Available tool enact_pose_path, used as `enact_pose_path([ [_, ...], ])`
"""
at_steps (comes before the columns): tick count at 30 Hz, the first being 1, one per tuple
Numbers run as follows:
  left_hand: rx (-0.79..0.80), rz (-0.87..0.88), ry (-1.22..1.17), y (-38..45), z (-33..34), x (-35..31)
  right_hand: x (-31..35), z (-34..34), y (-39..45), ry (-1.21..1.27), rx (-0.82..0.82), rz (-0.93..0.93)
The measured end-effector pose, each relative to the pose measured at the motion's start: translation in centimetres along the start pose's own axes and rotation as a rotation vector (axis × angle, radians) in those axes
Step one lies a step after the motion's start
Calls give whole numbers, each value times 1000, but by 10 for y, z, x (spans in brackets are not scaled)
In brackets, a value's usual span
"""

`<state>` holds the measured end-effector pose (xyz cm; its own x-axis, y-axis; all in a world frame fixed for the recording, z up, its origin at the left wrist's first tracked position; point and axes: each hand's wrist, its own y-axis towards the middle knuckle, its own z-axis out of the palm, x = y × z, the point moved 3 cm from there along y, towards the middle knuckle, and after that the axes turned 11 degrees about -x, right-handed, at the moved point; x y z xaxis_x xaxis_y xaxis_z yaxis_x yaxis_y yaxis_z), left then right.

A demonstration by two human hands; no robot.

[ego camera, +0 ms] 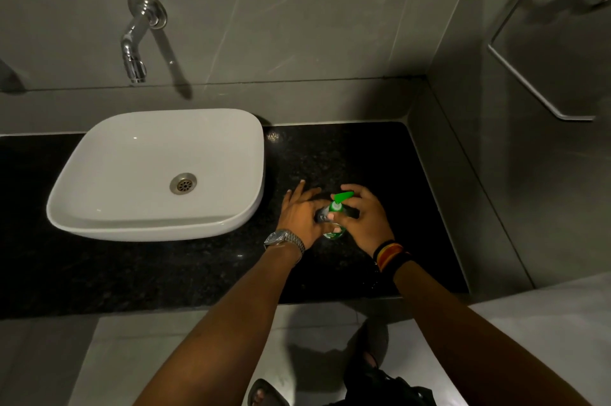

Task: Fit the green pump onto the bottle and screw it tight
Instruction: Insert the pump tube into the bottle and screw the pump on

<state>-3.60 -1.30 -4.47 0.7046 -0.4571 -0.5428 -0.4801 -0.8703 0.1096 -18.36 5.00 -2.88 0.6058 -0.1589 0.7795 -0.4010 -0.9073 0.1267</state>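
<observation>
The bottle (334, 232) stands upright on the black granite counter (347, 154), right of the basin. Little of it shows between my hands. The green pump (342, 197) sits on top of the bottle, its spout pointing away and to the right. My left hand (301, 214), with a metal watch on the wrist, presses against the bottle's left side, fingers spread and the thumb across the neck. My right hand (365, 219), with striped bands on the wrist, curls around the pump collar and the bottle's right side.
A white countertop basin (99, 204) stands to the left, with a chrome wall tap (134, 55) above it. Tiled walls close the back and right side. A metal towel rail (515, 75) hangs on the right wall. The counter's front edge runs below my wrists.
</observation>
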Motion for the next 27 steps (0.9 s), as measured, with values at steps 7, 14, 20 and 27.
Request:
enact_pose_path([
  [7,-107,39,66,-2,1,-6,-3,10,-7,-315,-203,-62],
  [14,-112,28,70,-3,0,-5,2,3,-11,-29,-95,140],
  [20,-67,-2,51,-1,-1,-4,12,-45,14,139,10,207],
  [27,-63,-3,57,-3,-3,-4,31,-47,23,-26,128,102],
])
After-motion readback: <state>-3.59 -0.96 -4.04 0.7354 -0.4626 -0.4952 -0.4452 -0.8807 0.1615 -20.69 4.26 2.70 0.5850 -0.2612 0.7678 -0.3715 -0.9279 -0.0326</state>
